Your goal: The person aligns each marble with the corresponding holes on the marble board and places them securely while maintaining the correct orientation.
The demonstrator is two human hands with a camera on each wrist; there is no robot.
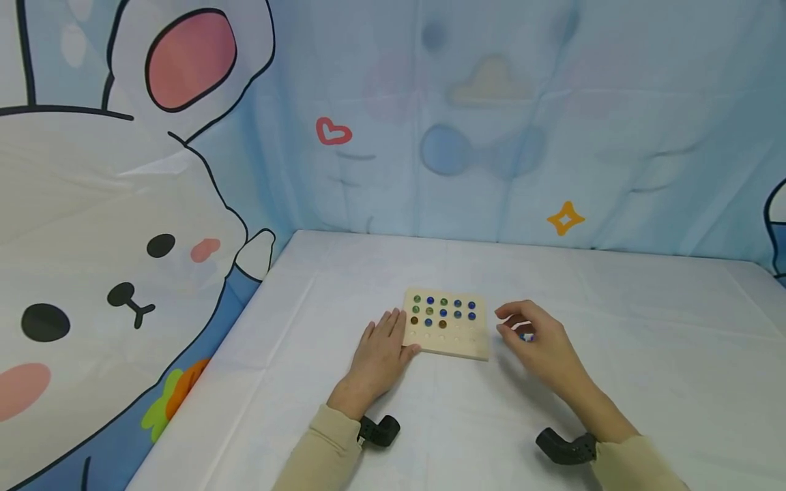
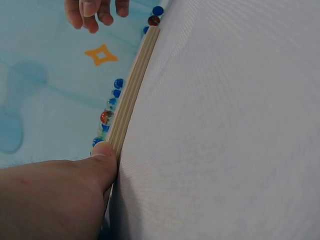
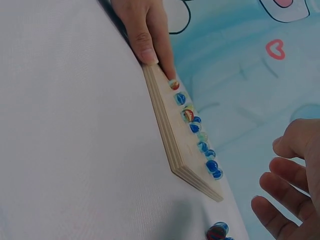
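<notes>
blue printed cloth (image 1: pixel 381 198), softly creased, hangs behind a desk (image 1: pixel 467 423) covered in white fabric, whose fine weave shows in the wrist views. near the middle of the desk lies a flat rectangular board (image 1: pixel 464 348) of pale wood, its cut edge striped in thin layers like plywood. shallow round hollows run across its top in rows, and glassy marbles (image 1: pixel 443 313) with coloured swirls sit in them: five in each of the two far rows, blue and green, then three at the left of the next row, two brownish and one blue. the nearest row of hollows is bare. the left hand (image 1: pixel 379 351) rests against the board's left side, fingers straight and thumb at the near edge, its grip unclenched. the right hand (image 1: pixel 543 341) hovers just beside the board's right edge, its grip slack and released, thumb and fingertips apart, near a few loose marbles (image 3: pixel 217 231), blue and dark red, on the fabric. smooth black curved mounts (image 1: pixel 566 448) sit at both wrists, against beige sleeves (image 1: pixel 321 447).
</notes>
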